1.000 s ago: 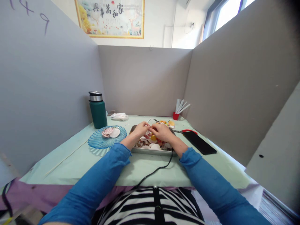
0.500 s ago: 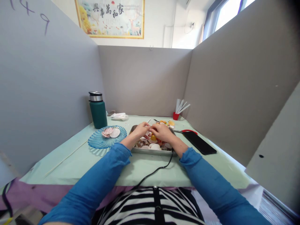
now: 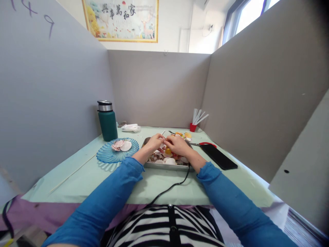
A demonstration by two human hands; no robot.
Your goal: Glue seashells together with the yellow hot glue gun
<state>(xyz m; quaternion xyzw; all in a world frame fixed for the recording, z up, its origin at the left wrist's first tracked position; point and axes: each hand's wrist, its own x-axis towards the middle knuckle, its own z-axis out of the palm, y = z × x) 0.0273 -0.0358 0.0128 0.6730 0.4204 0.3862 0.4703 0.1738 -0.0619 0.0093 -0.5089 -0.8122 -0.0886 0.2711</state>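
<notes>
Over a metal tray (image 3: pixel 167 167) my left hand (image 3: pixel 155 142) and my right hand (image 3: pixel 178 144) meet, with fingertips pinched close together. What they hold between them is small and mostly covered by the fingers, so I cannot make it out. Below them, seashells (image 3: pixel 169 161) in white, brown and orange fill the tray. A blue scalloped plate (image 3: pixel 102 155) lies to the left of my left hand, with a pinkish ribbed shell (image 3: pixel 117 145) and a white flat disc (image 3: pixel 125 146) on it.
A green bottle (image 3: pixel 108 123) stands behind the plate. To the right are a black phone-like slab (image 3: pixel 219 157), red-handled scissors (image 3: pixel 209 144) and a red cup (image 3: pixel 193 128) of white sticks. A black cord (image 3: pixel 171 187) crosses the front edge. Grey partitions (image 3: pixel 159 89) enclose the table.
</notes>
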